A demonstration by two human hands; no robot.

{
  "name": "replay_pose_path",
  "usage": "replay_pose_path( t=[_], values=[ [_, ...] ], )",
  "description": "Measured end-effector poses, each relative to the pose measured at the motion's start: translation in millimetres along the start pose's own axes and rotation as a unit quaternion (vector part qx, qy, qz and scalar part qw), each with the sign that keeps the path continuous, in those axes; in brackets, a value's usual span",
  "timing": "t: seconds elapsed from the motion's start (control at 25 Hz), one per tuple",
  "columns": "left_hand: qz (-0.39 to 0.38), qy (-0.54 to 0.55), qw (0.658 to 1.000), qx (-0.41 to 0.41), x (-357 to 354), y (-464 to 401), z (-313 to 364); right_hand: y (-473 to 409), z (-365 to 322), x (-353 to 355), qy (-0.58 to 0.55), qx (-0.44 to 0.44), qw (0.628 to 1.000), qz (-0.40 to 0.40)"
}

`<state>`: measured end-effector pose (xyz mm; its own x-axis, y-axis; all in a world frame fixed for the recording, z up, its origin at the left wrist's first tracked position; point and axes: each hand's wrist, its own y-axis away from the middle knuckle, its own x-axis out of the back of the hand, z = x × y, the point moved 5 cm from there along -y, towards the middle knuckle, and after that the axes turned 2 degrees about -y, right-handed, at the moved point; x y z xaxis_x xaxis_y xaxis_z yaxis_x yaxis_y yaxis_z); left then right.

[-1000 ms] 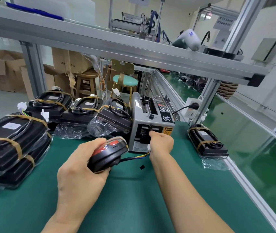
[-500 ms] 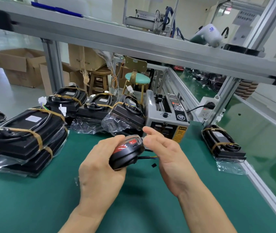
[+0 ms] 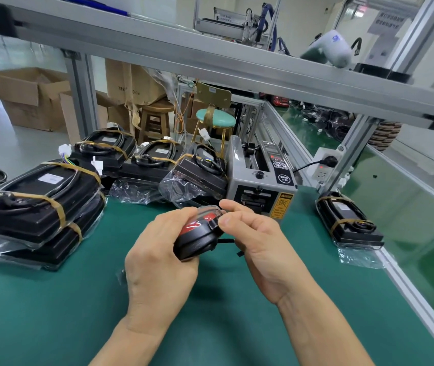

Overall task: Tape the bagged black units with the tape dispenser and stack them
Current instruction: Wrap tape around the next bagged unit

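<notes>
Head view shows the green table (image 3: 52, 313) as the biggest thing, and it fills the lower part of the picture. Above it runs a grey metal frame (image 3: 210, 59) with a shelf. On my left a stack of bagged black units (image 3: 33, 207) lies on the table, each one bound with brown tape strips. Behind it more bagged black units (image 3: 155, 165) stand in a row, reaching to the tape dispenser (image 3: 261, 180), a grey box at the back middle of the table. One single taped unit (image 3: 348, 220) lies apart at the right edge of the table.

My left hand (image 3: 157, 260) is curled around a small black unit (image 3: 197, 236) with a red lens on top, and I hold it above the table, in front of the dispenser. The fingers wrap it from the left side and from below, so the hand is closed on it. My right hand (image 3: 261, 241) is just beside it on the right. Its thumb and index finger are pressed together at the upper right edge of the unit, and they pinch something thin there; I cannot tell if it is tape or the clear bag. The other fingers of this hand are loosely bent. A dark cable (image 3: 225, 241) goes out from the unit toward my right palm.
</notes>
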<state>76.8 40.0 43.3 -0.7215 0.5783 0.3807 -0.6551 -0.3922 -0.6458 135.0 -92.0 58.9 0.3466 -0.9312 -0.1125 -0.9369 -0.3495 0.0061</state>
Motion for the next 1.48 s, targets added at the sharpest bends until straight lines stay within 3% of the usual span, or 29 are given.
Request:
replay_pose_path(
  t=[0.52, 1.48],
  values=[
    [0.000, -0.001, 1.000, -0.015, -1.9, 1.2, 1.8, 1.2, 0.0, 0.5, 0.062, 0.057, 0.995, 0.056],
    [0.013, 0.015, 1.000, -0.023, -1.6, 3.0, 3.7, 5.3, -6.1, 1.1, 0.118, 0.072, 0.988, 0.066]
  ],
)
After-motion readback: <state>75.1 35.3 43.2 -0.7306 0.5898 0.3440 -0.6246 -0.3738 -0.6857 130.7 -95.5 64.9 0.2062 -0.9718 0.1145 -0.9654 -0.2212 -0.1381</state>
